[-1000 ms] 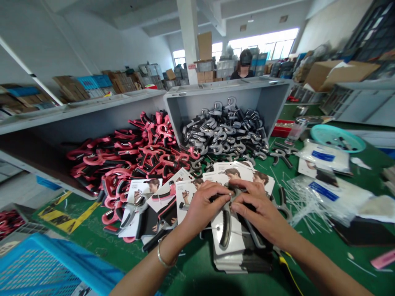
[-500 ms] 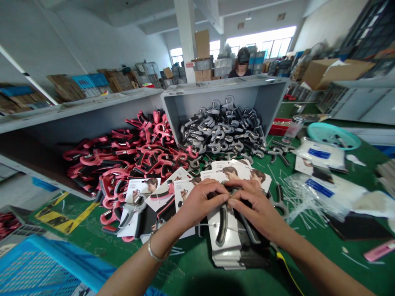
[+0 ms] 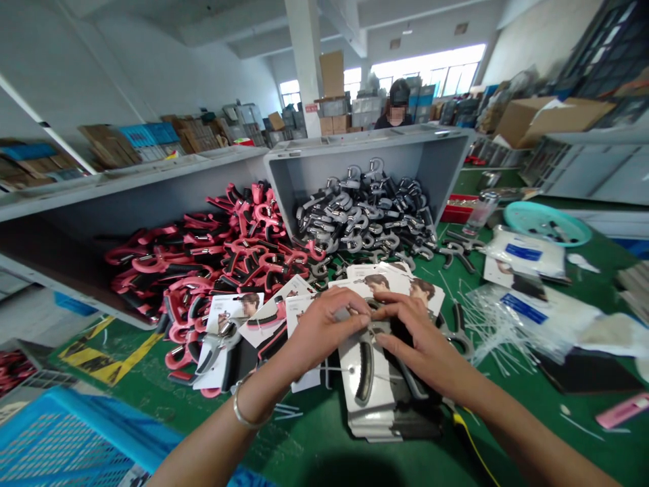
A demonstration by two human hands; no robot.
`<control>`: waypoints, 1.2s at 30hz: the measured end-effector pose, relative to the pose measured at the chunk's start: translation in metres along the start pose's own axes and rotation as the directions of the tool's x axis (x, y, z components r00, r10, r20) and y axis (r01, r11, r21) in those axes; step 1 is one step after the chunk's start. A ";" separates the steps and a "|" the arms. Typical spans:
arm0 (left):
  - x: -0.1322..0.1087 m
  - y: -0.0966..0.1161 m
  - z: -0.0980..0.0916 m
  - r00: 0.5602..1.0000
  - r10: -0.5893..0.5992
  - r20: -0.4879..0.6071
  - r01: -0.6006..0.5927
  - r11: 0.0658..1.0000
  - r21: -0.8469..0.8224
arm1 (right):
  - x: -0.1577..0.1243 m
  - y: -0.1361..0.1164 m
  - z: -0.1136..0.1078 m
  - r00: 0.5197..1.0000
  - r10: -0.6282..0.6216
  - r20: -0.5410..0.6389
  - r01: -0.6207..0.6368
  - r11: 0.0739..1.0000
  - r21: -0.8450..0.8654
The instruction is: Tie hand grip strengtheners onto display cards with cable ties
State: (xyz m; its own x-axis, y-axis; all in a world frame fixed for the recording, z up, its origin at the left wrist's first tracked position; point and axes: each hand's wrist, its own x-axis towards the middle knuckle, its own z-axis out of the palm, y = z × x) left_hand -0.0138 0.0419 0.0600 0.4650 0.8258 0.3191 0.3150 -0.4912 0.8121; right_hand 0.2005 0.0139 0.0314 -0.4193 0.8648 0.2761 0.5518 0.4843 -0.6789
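A grey-and-black hand grip strengthener (image 3: 365,372) lies on a printed backing card (image 3: 351,387), atop a stack of such cards. My left hand (image 3: 329,328) is closed at the upper end of the grip, its thumb and fingertips pinching what looks like a thin white cable tie (image 3: 375,331). From the other side, my right hand (image 3: 416,338) reaches over the grip's top, thumb and index finger apart beside the left fingertips. Both hands partly cover the grip's spring end.
Red-and-black grips (image 3: 218,250) spill from a grey bin on the left; grey grips (image 3: 362,216) fill another behind. Loose cable ties (image 3: 499,331) and plastic bags (image 3: 532,318) lie right. A blue basket (image 3: 76,433) stands front left. Another person (image 3: 398,108) is beyond the bins.
My right thumb and index finger have parted from their pinch at the grip's top. My left hand has shifted slightly left, uncovering a thin white strand between the hands.
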 end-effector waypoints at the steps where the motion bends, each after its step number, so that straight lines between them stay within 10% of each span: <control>1: -0.002 0.003 -0.002 0.998 0.038 -0.048 -0.034 0.996 0.084 | 0.000 0.000 0.001 1.000 0.012 -0.014 -0.012 1.000 -0.013; 4: -0.015 0.014 0.008 0.980 0.184 -0.074 -0.146 0.921 0.361 | 0.004 0.002 0.007 0.995 0.007 -0.098 -0.012 0.998 -0.055; 10: -0.051 0.024 0.052 0.875 0.349 0.336 -0.483 0.570 0.665 | 0.017 0.005 0.016 0.993 -0.075 -0.090 0.072 0.997 -0.031; 17: -0.078 0.032 0.024 0.980 0.099 -0.174 0.052 0.714 0.698 | -0.007 -0.013 -0.012 0.989 -0.148 -0.002 0.148 0.988 -0.038; 26: -0.094 0.022 0.022 0.965 -0.249 -0.084 0.261 0.875 0.408 | -0.016 -0.041 0.006 0.958 -0.221 0.183 0.282 0.848 -0.448; 31: -0.098 0.011 0.001 0.944 -0.300 -0.140 0.308 0.950 0.043 | -0.013 -0.038 -0.001 0.947 -0.215 0.238 0.296 0.873 -0.387; 36: -0.082 0.006 0.023 0.938 -0.256 -0.235 0.219 0.961 -0.171 | -0.010 -0.036 -0.007 0.967 -0.213 0.144 0.239 0.949 -0.204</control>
State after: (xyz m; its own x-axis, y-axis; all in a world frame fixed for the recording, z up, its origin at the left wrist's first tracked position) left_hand -0.0311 -0.0345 0.0276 0.1613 0.9651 0.2065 0.2629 -0.2437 0.9335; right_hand 0.1903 -0.0116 0.0577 -0.6261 0.7139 0.3136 0.5704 0.6935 -0.4400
